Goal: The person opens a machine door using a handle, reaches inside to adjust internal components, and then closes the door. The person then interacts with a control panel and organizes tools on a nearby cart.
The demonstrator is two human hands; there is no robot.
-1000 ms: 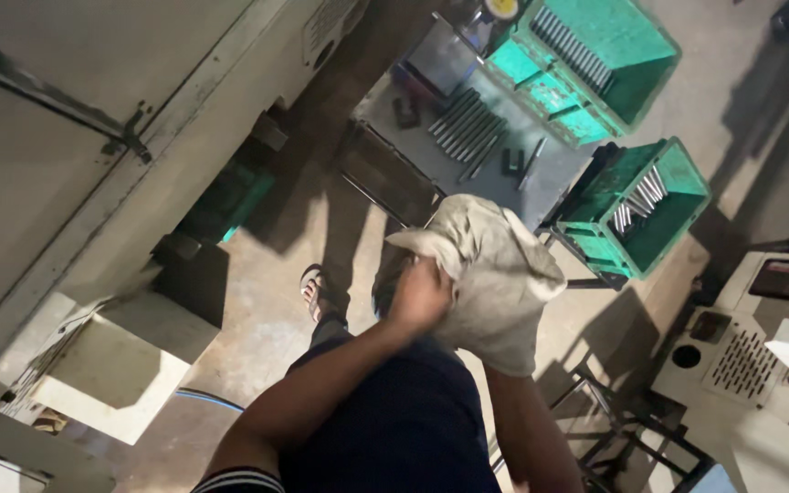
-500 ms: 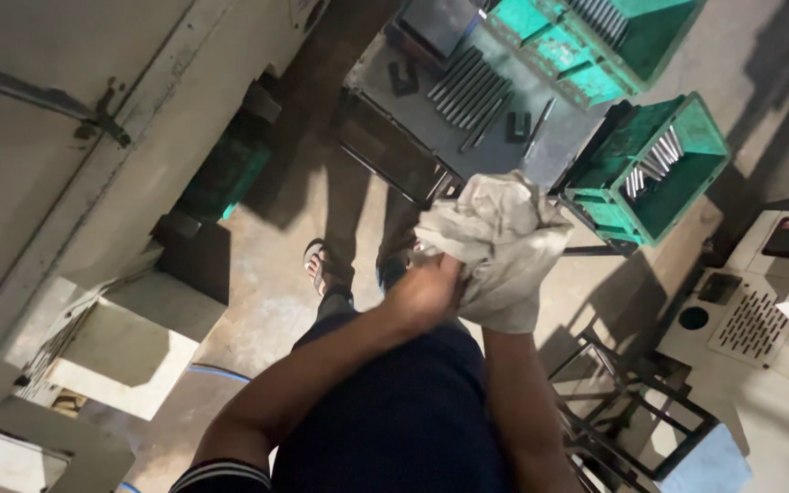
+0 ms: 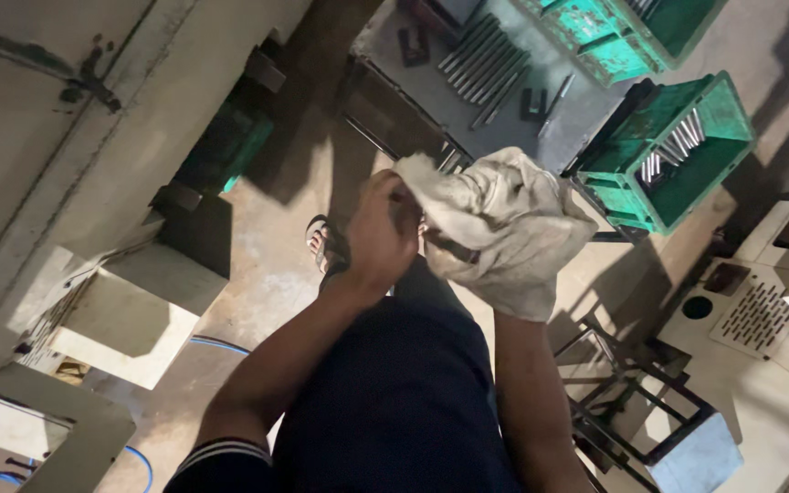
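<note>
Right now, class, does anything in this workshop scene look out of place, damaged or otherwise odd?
Nothing stands out. The left hand tugs a worn cloth glove covering the right hand. Metal rods lie in neat rows on the table and in the green crate.

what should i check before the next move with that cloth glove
1. Left hand grips the edge of the cloth glove: ok.
2. Right hand inside the glove: covered by cloth, forearm runs into the cuff; how far in, cannot tell.
3. Fingers seated in the glove's finger parts: cloth bunched and baggy, cannot tell.
4. Glove apart from the green crate of metal rods: ok.
5. Footing: one sandalled foot on the concrete floor, other foot hidden: cannot tell.
</note>
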